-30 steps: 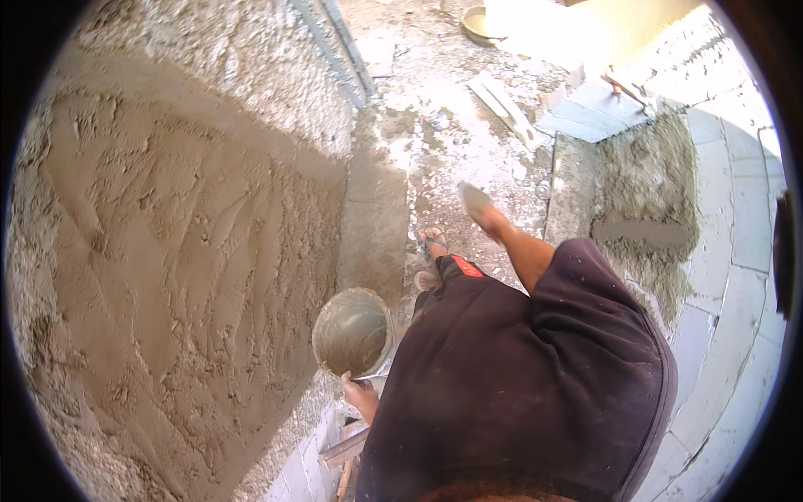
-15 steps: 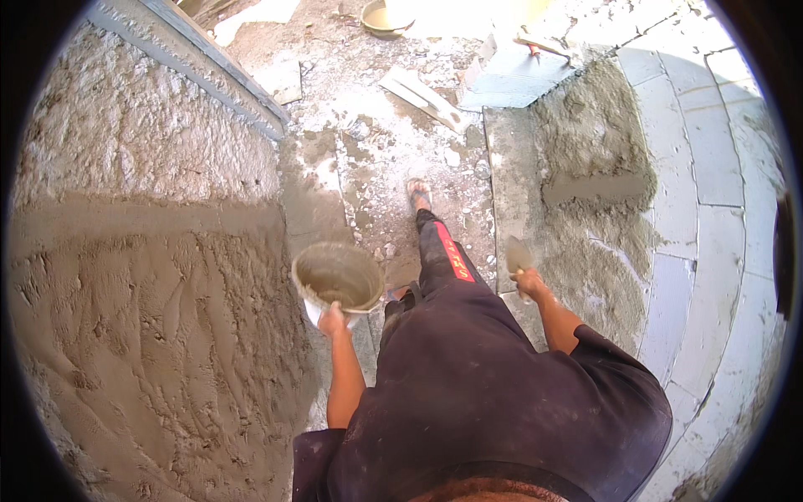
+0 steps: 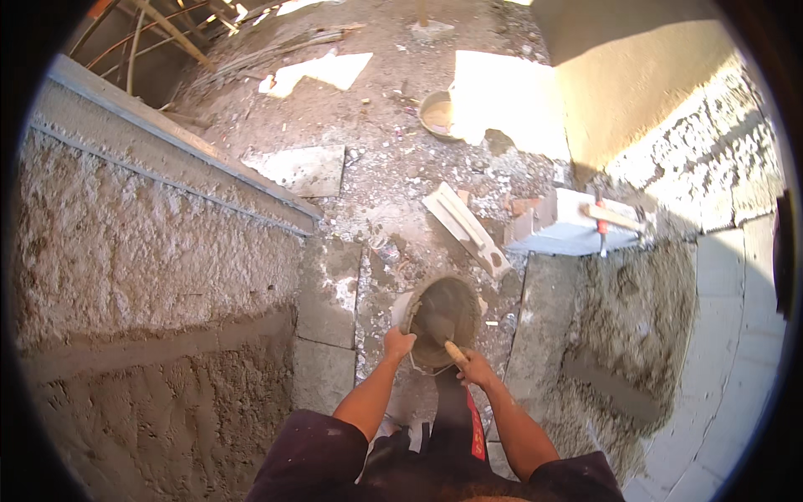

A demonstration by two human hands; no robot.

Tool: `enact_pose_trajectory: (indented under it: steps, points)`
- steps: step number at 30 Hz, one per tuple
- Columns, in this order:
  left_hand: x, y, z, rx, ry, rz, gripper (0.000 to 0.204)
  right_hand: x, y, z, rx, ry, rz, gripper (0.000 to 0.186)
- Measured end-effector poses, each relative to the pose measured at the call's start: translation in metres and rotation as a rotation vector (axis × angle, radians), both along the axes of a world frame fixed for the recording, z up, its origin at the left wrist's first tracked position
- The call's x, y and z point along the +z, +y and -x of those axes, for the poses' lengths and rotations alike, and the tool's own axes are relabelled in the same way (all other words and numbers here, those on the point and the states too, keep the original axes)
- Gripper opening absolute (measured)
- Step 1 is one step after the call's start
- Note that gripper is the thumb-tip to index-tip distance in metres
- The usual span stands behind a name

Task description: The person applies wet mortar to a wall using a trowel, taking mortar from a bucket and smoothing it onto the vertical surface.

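My left hand [image 3: 400, 342] grips the rim of a round bucket [image 3: 477, 314], which is tilted in front of my legs with its mouth toward me. Grey-brown mortar coats its inside. Closed around the wooden handle of a trowel [image 3: 455, 351], my right hand [image 3: 477, 370] holds the tool over the bucket's near rim. The trowel's blade reaches down inside the bucket and blends with the mortar there, so its tip is hard to make out.
On the left stands a wall with rough plaster above a smoother wet mortar band [image 3: 167, 343]. Ahead lie a long pale board [image 3: 467, 230] and a basin [image 3: 437, 115]. A light block [image 3: 577, 222] carries a wooden-handled tool [image 3: 615, 217]. Patchy mortar [image 3: 627, 326] covers the right wall.
The bucket has moved from my left side to the middle in front of me. My right hand has brought the trowel from the right into it. The view has tipped farther ahead.
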State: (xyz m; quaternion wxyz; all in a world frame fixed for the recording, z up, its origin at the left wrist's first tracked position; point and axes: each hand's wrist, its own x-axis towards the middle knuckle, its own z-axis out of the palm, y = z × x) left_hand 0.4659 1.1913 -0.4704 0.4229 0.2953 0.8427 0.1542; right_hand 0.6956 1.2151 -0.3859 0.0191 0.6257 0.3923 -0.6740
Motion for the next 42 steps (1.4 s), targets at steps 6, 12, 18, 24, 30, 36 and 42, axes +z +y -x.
enact_pose_trajectory:
  steps: [6,12,18,24,30,36,42]
  points:
    - [-0.098,0.101,-0.012,-0.339,0.025,0.076,0.043,-0.091,-0.019,-0.060,-0.180,0.019,0.111,0.040]
    - [-0.124,0.141,-0.031,-0.159,0.075,0.121,0.054,-0.082,-0.119,-0.152,-0.362,-0.106,0.426,0.044]
    - [-0.069,0.112,0.019,0.040,0.113,-0.051,0.071,-0.057,-0.127,-0.179,-0.305,-0.181,0.552,0.043]
    - [-0.031,-0.065,0.069,-0.175,0.053,0.233,0.068,-0.053,-0.118,-0.140,-0.301,-0.152,0.509,0.041]
    - [0.033,-0.220,0.068,0.139,-0.462,0.275,0.063,0.049,0.016,-0.045,-0.449,0.221,0.348,0.052]
    - [0.047,-0.238,0.128,0.236,-0.538,0.194,0.058,0.052,0.011,0.014,-0.105,0.377,0.650,0.043]
    - [0.057,-0.220,0.178,0.263,-0.599,0.112,0.057,0.046,0.033,0.049,0.412,-0.269,-0.262,0.038]
